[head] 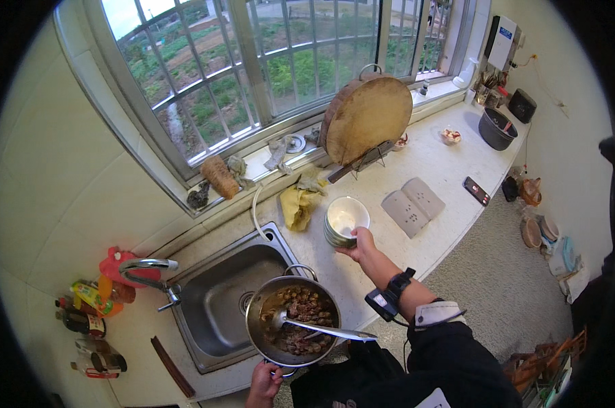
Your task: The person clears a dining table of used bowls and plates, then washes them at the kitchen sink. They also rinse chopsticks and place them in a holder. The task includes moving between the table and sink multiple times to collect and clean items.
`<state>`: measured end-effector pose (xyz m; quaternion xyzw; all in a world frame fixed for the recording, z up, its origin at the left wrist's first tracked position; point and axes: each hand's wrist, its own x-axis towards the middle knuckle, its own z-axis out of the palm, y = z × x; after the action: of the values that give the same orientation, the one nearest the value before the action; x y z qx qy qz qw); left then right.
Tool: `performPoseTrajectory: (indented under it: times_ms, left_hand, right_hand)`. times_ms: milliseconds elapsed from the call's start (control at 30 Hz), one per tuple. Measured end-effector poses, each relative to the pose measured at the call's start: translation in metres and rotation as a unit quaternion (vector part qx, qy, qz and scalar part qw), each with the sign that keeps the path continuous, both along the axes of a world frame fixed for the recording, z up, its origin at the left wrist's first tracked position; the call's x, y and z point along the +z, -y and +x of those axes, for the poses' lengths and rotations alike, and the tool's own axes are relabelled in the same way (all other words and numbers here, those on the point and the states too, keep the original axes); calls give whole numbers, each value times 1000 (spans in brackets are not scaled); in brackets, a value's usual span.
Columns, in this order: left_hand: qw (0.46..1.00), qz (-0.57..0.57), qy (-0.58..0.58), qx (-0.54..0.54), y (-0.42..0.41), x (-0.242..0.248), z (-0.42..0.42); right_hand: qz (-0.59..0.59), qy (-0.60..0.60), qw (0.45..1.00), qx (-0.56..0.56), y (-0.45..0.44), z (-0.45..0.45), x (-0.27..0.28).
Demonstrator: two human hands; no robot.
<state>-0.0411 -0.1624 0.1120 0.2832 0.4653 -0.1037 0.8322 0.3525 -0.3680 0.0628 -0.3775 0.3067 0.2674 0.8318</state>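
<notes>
My left hand [265, 381] grips the loop handle of a steel pot [253, 331] over the sink's front right corner. Dark cooked meat pieces [310, 308] in brown liquid fill part of the pot. A metal ladle [333, 330] lies in it, its handle across the rim towards the right. Farther back, my right hand [361, 247] holds what looks like a stack of bowls [347, 214] by the near side, thumb at the rim. The top bowl is white inside; greenish sides show below. Whether the stack rests on the white countertop [307, 250] I cannot tell.
The steel sink [210, 326] and curved faucet [149, 265] are left, with several bottles [86, 324] beyond. A round wooden chopping board [368, 117] stands by the window, near a cleaver [361, 162]. An open booklet [413, 206], phone [475, 191] and dark pot [496, 130] lie rightward.
</notes>
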Motion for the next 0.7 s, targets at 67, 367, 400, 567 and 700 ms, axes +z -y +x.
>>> performPoseTrajectory:
  times_ms: [67,367,400,567,700]
  left_hand:
    - [1000,4,-10,-12,8,-3,10]
    - [999,-24,-43,-24,55,-9,58]
    - [999,-9,-40,-32,60,-9,62]
    - [998,17,-24,-63,85,-9,84]
    - [995,25,-38,-87,103,-10,97]
  right_hand:
    - [-8,0,1000,3,-5,24,-5]
    - [-26,3,996,83,-9,89,-2]
    - [-33,-1,995,90,-6,90,1]
    - [-56,2,987,152,27,79,22]
    - [-129,39,972,191,58,70,40]
